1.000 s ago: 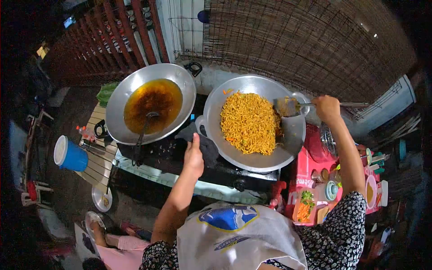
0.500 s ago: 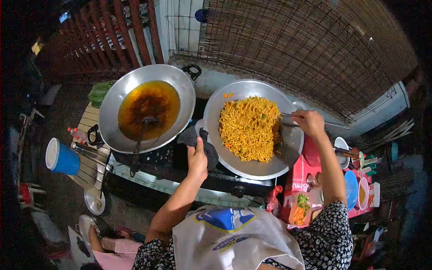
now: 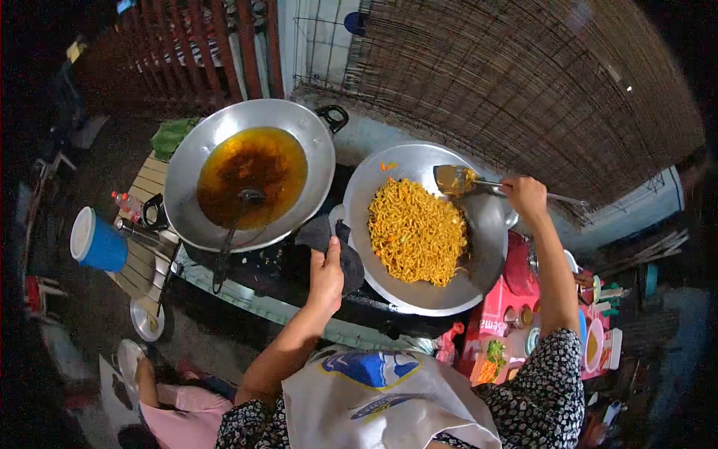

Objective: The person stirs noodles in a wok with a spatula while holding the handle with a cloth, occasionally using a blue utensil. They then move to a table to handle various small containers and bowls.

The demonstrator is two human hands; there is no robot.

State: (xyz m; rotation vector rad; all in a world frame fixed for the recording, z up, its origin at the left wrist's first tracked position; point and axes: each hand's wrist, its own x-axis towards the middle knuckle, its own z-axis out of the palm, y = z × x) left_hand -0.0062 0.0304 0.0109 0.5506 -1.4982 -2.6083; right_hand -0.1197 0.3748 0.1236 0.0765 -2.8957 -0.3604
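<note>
Yellow fried noodles fill the right-hand silver wok on the stove. My right hand grips the long handle of a metal spatula, whose blade is lifted over the wok's far side with a few noodles on it. My left hand holds a dark cloth wrapped on the wok's near-left handle. To the left, a second wok holds dark oil with a ladle resting in it.
A blue cup and small bottles stand on a slatted stand at the left. At the right, a red-covered table carries tubs of chopped vegetables and sauces. A woven bamboo screen backs the stove. Someone's sandalled foot is at lower left.
The spatula went down into the noodles at the wok's right side, then rose again to the far rim carrying some noodles. My left hand stayed on the cloth-wrapped handle.
</note>
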